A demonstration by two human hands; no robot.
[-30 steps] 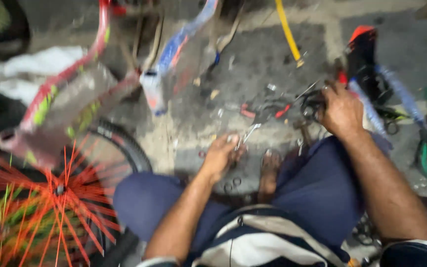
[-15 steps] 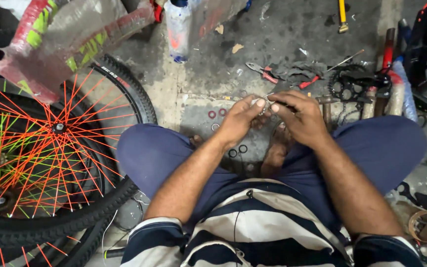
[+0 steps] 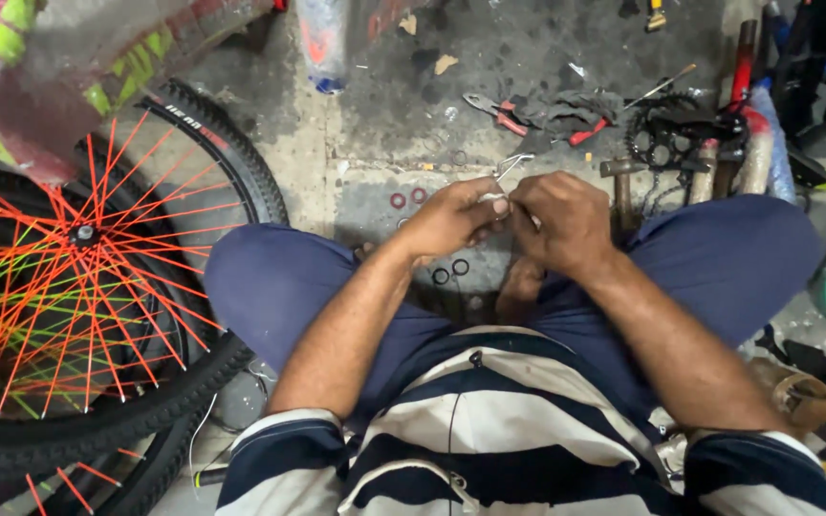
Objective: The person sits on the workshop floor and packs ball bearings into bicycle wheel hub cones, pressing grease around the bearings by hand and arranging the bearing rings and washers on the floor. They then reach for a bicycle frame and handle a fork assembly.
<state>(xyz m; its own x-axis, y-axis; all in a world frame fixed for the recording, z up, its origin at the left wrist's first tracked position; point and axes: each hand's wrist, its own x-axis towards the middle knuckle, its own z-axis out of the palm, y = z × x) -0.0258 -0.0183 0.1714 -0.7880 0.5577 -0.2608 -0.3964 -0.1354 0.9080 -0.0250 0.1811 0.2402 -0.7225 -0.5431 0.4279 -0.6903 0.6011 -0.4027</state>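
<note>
Your left hand [image 3: 451,218] and right hand [image 3: 558,222] meet between your knees, both pinched shut on a thin bent metal wire [image 3: 510,169] that pokes up between them. Small rings [image 3: 408,200] dot the concrete floor [image 3: 375,115] just beyond. A red-spoked wheel [image 3: 78,277] lies to your left, red-handled pliers [image 3: 495,112] ahead.

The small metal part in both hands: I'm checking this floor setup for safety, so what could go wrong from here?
1. The small metal part, pinched between left hand and right hand, could slip and be lost among the loose rings on the gritty floor.
2. Its thin end could poke a finger.
3. The pliers and hammer lie close to the knees.
</note>
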